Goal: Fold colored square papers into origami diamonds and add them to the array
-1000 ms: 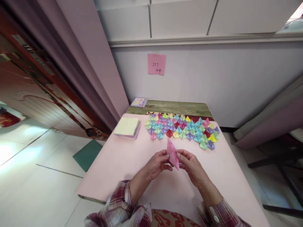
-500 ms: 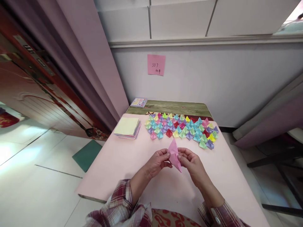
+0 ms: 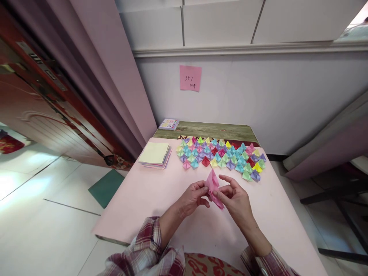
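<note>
A folded pink paper piece (image 3: 214, 186) is held above the pink table (image 3: 143, 199) between both hands. My left hand (image 3: 192, 198) pinches its left side with fingers closed. My right hand (image 3: 235, 200) grips the right side with thumb and lower fingers, its index finger stretched out. Beyond the hands lies a spread of several small folded paper shapes in many colours (image 3: 221, 158). A stack of square paper sheets (image 3: 155, 155), pale yellow on top, rests at the table's far left.
A small colourful packet (image 3: 169, 124) lies on a wooden surface (image 3: 212, 131) behind the table. A pink note (image 3: 190, 78) is stuck on the white wall. A green sheet (image 3: 106, 188) lies on the tiled floor at left. A dark chair frame (image 3: 339, 203) stands at right.
The pink paper has been turned and folded tighter between the hands, now looking shorter. My right index finger has lifted and straightened. Both hands stay in about the same spot.
</note>
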`<state>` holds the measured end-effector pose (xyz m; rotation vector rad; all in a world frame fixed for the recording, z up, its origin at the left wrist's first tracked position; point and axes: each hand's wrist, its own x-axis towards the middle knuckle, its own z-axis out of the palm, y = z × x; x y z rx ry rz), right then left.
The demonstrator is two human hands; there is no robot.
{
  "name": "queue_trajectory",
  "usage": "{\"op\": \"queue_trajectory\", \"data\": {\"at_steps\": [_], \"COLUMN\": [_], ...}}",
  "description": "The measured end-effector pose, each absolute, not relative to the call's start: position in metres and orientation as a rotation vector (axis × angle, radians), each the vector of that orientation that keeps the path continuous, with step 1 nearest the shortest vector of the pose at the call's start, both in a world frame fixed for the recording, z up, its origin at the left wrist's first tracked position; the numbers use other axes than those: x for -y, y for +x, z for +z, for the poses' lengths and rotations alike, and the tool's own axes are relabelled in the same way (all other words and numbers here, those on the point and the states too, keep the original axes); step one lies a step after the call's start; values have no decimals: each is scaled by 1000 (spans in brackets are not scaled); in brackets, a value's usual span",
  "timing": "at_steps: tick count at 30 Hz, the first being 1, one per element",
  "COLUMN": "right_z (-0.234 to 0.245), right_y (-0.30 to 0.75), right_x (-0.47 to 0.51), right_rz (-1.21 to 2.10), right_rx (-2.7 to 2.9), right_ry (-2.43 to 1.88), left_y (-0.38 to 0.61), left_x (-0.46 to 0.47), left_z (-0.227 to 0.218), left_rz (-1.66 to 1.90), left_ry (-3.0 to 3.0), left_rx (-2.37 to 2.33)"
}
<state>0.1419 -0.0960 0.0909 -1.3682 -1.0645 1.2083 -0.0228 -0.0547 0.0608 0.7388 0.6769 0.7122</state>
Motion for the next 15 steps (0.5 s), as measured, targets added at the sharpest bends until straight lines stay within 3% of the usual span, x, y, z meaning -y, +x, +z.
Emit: {"op": "queue_trajectory", "data": {"at_steps": [8, 15], "right_z": [97, 90], "right_y": [139, 141], "right_x": [102, 101], "right_rz": [732, 588], "right_rx": [1443, 1574], "right_ry": [-1392, -1402], "left_y": [-17, -18], "left_x": [58, 58], "left_z": [60, 60], "left_rz": [748, 820], "left_ry": [648, 658], "left_rx": [-675, -675]}}
